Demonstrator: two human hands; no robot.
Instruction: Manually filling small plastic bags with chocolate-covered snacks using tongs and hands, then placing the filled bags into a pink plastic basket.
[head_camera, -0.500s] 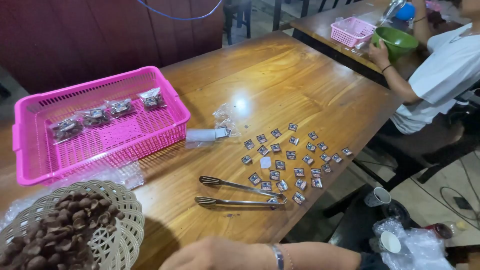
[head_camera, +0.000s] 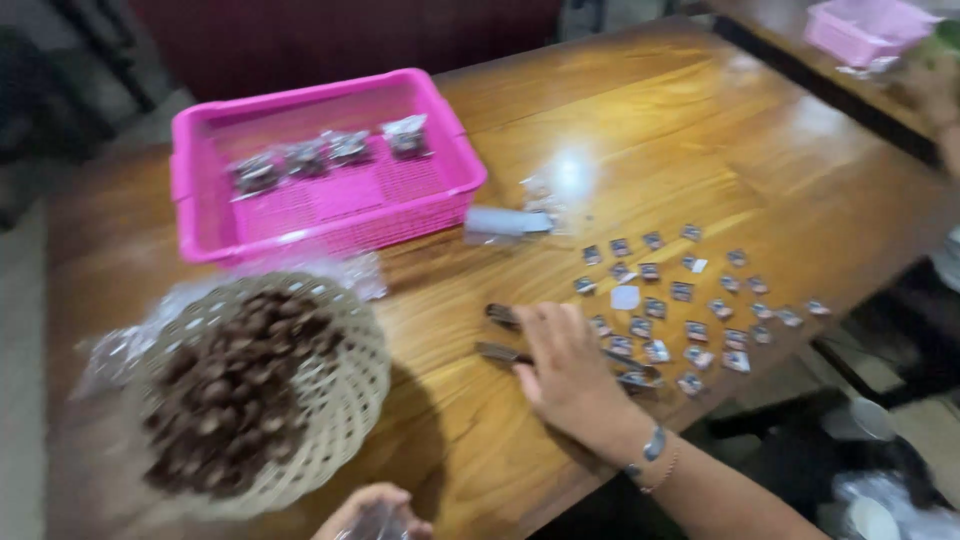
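Observation:
The view is blurred by motion. My right hand (head_camera: 570, 372) lies over the metal tongs (head_camera: 500, 317) on the wooden table (head_camera: 700, 150); the tongs' tips stick out to the left of my fingers, and blur hides whether the fingers grip them. Several small square packets (head_camera: 690, 292) lie spread just right of that hand. My left hand (head_camera: 368, 512) shows at the bottom edge, closed on what looks like a small clear plastic bag. It is just below a woven basket (head_camera: 345, 400) full of brown pieces (head_camera: 235, 395).
A pink plastic basket (head_camera: 320, 225) with several filled clear bags (head_camera: 330, 148) stands at the back left. A white roll (head_camera: 505, 222) and crumpled clear plastic lie beside it. Another person's hand (head_camera: 935, 95) and a second pink basket (head_camera: 865, 28) are at the far right table.
The camera has swung left and down. My right hand has reached forward from the table's front edge onto the tongs. My left hand has come into view at the bottom.

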